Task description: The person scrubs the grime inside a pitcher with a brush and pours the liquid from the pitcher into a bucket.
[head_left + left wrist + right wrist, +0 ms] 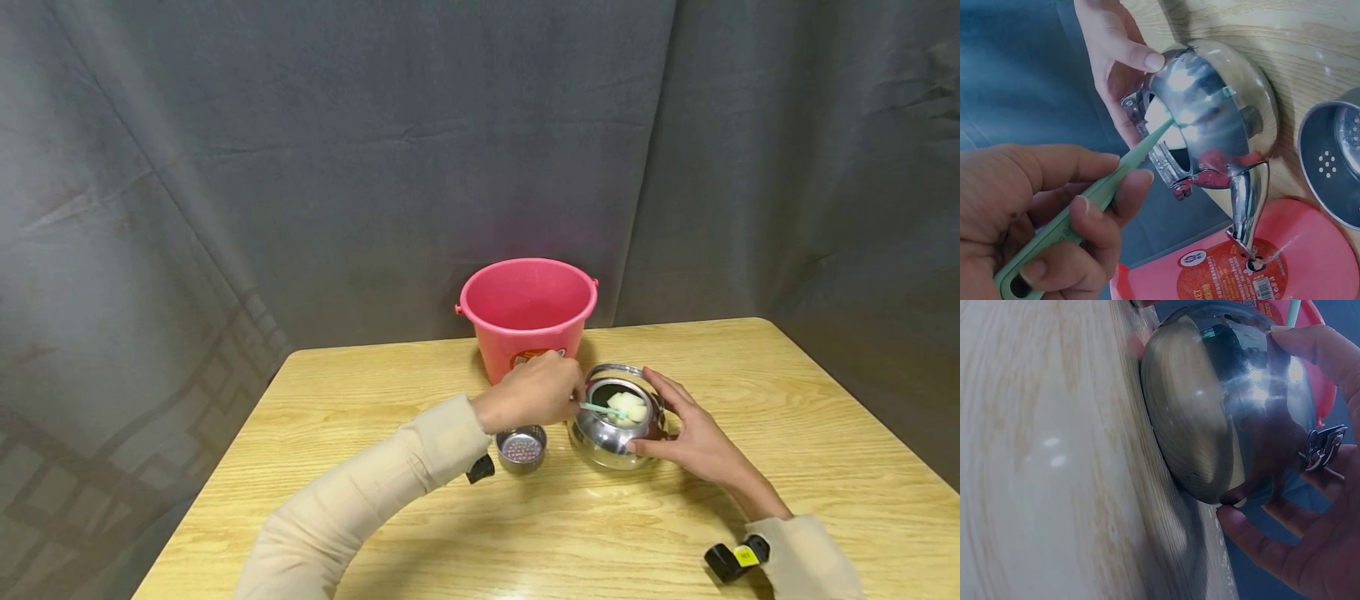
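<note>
Left sleeve [360, 496] leads to the left hand [536, 390], curled round a green tool [1107, 187], long axis slanting rightward into the kettle [603, 442]. Right hand [693, 435], fingers spread, grips the kettle's right side.

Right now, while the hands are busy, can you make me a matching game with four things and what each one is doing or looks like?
1. Left hand
2. Right hand
3. Bucket
4. Metal cup

A. Has small holes
B. Touches the shiny kettle with thumb and fingers
C. Grips the green tool
D. Pink, with a label on its side

Right pairs: 1-C, 2-B, 3-D, 4-A
</note>
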Available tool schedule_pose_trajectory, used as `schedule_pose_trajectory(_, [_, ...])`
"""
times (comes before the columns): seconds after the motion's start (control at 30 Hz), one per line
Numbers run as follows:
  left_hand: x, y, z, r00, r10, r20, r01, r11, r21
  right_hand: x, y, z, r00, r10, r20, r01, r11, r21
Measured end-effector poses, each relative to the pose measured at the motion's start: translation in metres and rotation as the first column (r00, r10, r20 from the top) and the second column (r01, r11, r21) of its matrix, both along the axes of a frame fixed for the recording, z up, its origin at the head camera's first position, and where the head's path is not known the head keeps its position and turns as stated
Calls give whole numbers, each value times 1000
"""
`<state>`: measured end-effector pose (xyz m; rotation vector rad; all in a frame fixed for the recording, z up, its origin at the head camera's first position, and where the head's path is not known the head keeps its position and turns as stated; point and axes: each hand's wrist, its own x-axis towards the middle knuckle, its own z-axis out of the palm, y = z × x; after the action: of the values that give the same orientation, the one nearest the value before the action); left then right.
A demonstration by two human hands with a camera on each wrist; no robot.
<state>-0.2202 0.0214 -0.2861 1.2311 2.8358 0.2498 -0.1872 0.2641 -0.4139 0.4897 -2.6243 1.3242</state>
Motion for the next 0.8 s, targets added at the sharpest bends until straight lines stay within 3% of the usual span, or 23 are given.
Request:
schedule_pose_trajectory(0.4, [-4, -2, 4, 997, -67, 28, 68, 997, -29, -2, 0, -1, 1000, 2, -2, -2, 1000, 1])
schedule_pose_trajectory(0.6, [-7, -1, 5, 997, -60, 56, 62, 997, -39, -1, -1, 0, 1000, 1, -9, -1, 1000, -1])
schedule_pose_trajectory(0.8, [-10, 2, 11, 994, -106, 37, 109, 990, -86, -1, -1, 0, 1000, 4, -10, -4, 1000, -2])
